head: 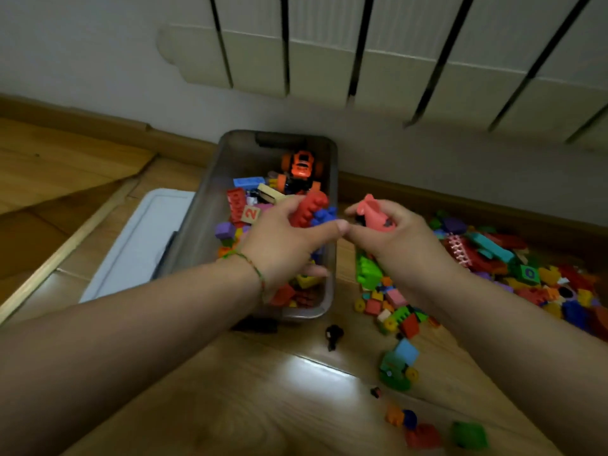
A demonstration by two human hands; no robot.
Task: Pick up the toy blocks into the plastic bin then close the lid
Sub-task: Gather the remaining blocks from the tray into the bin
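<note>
On the wooden floor (230,406), nearest the viewer at 5 o'clock, lie a few stray pieces: a green block (468,434), a red block (422,436) and a small orange and blue pair (401,417). A little farther off sits a green toy vehicle (396,368) with a yellow wheel, and at 6 o'clock a small black object (334,335) lies just in front of the plastic bin (194,232).

Both forearms reach in from the lower corners. The left wrist wears a thin woven bracelet (253,264). The left hand (283,245) is over the bin, its fingers curled round a red toy block (311,209) and a blue toy block (324,217). The right hand (394,238), just right of the bin's rim, grips a pink toy piece (375,215); the two thumbs nearly meet.

The bin is translucent grey, open and partly filled with coloured blocks, among them a cube marked 2 (251,213). An orange toy car (301,166) lies at its far end, at 12 o'clock. Its white lid (141,241) lies flat on the floor at 9 o'clock, touching the bin's left side.

At 3 o'clock a large pile of toy blocks (510,258) spreads along the baseboard (460,205). Beyond, a white radiator (394,60) hangs on the wall.
</note>
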